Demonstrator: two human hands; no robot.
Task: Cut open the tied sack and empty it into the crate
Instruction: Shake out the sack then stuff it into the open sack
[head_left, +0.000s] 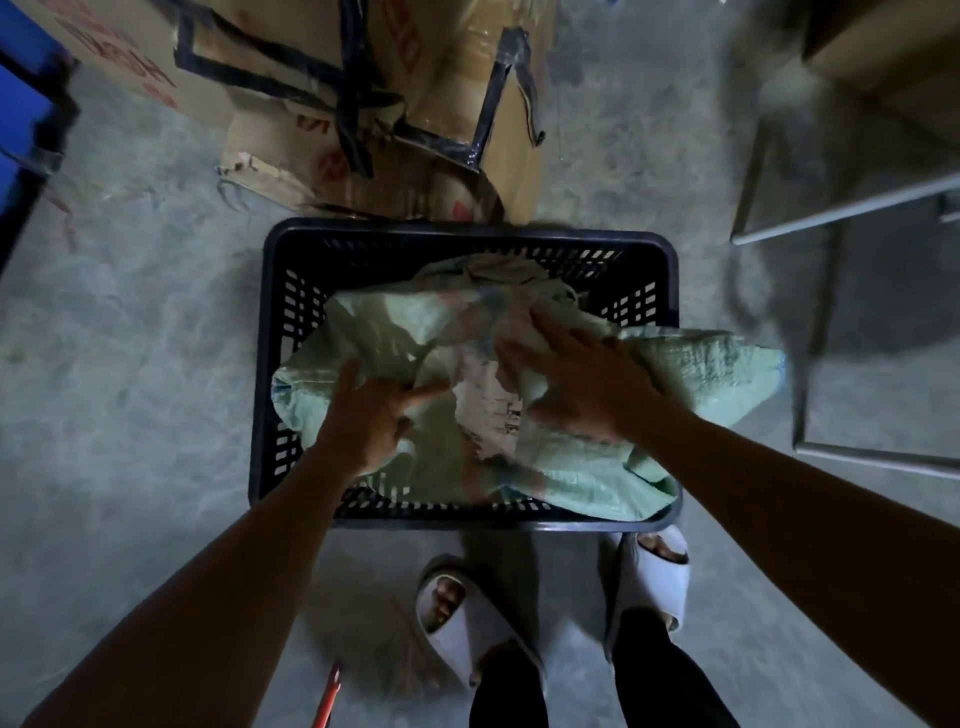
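Pale green woven plastic sack (701, 374) lies crumpled in and across the dark slotted plastic crate (467, 231), filling most of its inside; the right end of the sack drapes out over the crate's right rim, the far end bunches up near the far wall. Left hand (363, 415) is on the near-left part of the sack, fingers curled into the fabric, thumb and forefinger pinching a fold, so it grips sack material. Right hand (582, 379) lies on the middle-right of the sack, palm down, fingers spread and pressed flat on the weave; whether any fabric is caught under the palm cannot be told. Between the two hands a torn opening in the sack shows crumpled brownish paper or card with print (493, 410); exact contents too blurred to name. Crate walls visible at far side and left are bare slots; what sits under the sack is hidden.

Crate stands on grey concrete floor (130, 364). Just beyond its far rim, touching or nearly so, battered cardboard boxes with dark tape (415, 104). Metal frame legs (831, 208) to the right, apart from the crate. Person's feet in white slide sandals (467, 623) just near the crate's near rim. Thin red-handled tool (330, 696) lies on the floor left of the feet; type unclear.
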